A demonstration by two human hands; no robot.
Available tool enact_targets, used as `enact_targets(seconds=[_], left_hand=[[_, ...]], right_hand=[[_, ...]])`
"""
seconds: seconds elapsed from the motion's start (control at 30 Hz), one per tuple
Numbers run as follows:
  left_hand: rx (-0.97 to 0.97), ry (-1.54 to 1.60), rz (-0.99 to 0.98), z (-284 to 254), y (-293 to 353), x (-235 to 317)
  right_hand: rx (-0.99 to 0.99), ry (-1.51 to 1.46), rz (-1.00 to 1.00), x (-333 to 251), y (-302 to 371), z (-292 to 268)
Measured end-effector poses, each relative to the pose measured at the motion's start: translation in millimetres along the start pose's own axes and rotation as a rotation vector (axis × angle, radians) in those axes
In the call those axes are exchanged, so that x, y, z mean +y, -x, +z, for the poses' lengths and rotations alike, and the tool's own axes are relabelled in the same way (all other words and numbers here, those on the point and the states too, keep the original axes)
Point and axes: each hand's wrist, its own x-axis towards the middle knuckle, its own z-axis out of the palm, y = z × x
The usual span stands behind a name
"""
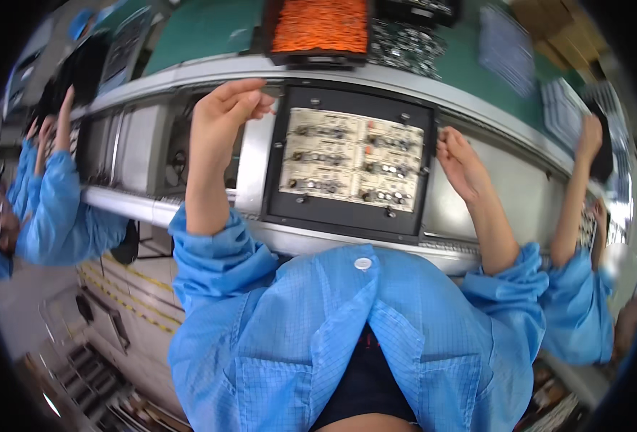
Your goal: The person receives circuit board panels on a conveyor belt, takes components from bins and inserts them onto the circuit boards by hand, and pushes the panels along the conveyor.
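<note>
A black carrier frame point(336, 216) lies on the conveyor in front of me. It holds a cream circuit board panel point(358, 162) with several rows of small parts, two of them orange-red. My left hand point(221, 115) hovers beside the frame's upper left corner, fingers curled and thumb closed toward them. A tiny reddish spot shows at its fingertips, too small to name. Just off the frame's right edge is my right hand point(462, 162), its fingers bent inward and pressed together. Whatever it might hold is hidden.
Beyond the rail stands a black bin point(318, 59) full of orange parts, beside a pile of small metallic components point(405, 49). Clear plastic trays point(507, 50) lie farther right. Co-workers in blue sit at left point(63, 212) and right point(577, 309). The conveyor rail point(470, 93) runs across.
</note>
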Motion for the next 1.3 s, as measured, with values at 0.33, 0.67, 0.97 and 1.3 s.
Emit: enact_targets(seconds=[0.33,0.67,0.97,1.3], left_hand=[[0.101,-0.629,-0.62,-135.9,-33.4,-60.2],[1.126,-0.225,0.066,-198.4,204.3,-93.2],[1.073,0.303,-1.004,-49.3,420.4,-362.1],[0.818,0.144,-0.743,-21.1,376.2,-369.9]], right_hand=[[0.127,-0.138,-0.024,-13.3,4.5,-35.2],[0.146,-0.057,0.15,-19.0,19.9,-72.8],[-0.032,-0.083,0.338,-43.2,-19.3,-117.7],[0.295,0.185,-0.005,-12.9,10.6,-19.3]])
